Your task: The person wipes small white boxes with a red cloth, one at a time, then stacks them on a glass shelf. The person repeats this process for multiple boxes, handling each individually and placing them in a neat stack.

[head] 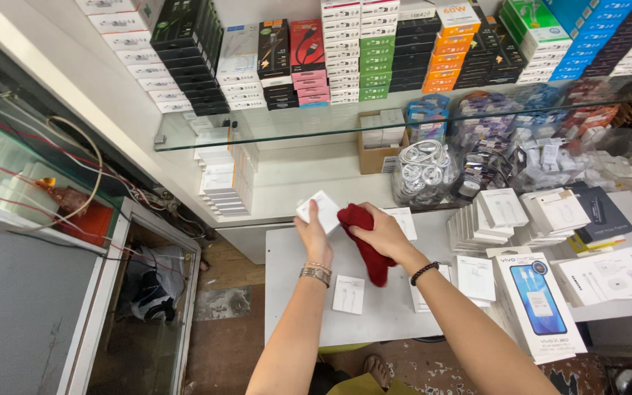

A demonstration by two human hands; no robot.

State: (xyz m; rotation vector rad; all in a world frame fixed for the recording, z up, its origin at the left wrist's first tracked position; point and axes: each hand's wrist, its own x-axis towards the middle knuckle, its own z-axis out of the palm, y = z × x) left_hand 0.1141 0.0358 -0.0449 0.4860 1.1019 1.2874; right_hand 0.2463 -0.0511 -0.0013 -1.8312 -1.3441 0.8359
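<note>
My left hand (314,232) holds a small flat white box (320,210) up over the white table (290,307). My right hand (383,232) grips a dark red cloth (366,245) and presses it against the right side of that box. The cloth's tail hangs down toward the table. I wear metal bracelets on the left wrist and a dark bead band on the right. Another small white box (349,294) lies flat on the table just below my hands, and one more (404,222) lies behind my right hand.
Stacks of white boxes (502,212) and a tall white-and-blue box (539,301) fill the table's right side. A glass shelf (294,128) carries coloured packages, with bagged white cables (422,172) below. A glass counter (31,183) stands at left.
</note>
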